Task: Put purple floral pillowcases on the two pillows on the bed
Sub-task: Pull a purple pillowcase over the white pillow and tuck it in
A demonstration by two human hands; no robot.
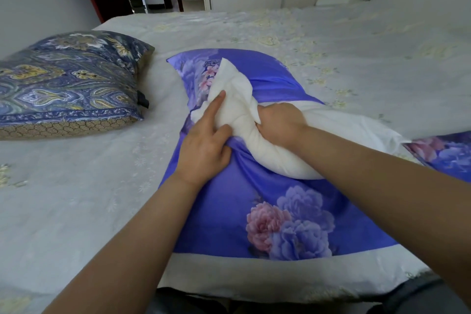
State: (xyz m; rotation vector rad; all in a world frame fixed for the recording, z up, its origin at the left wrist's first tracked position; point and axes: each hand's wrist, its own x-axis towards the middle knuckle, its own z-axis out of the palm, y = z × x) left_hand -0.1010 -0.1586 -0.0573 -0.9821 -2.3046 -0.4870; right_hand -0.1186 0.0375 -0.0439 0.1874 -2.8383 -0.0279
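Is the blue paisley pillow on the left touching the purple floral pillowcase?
Apart. The head view shows a strip of pale bedspread between the blue paisley pillow and the purple floral pillowcase.

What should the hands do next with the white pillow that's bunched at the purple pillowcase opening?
Probably push the white pillow deeper into the purple pillowcase. The right hand grips the pillow's bunched middle, the left hand holds the case edge with a finger pressing the pillow, and most of the pillow lies outside, trailing right. The case looks flat near its closed end.
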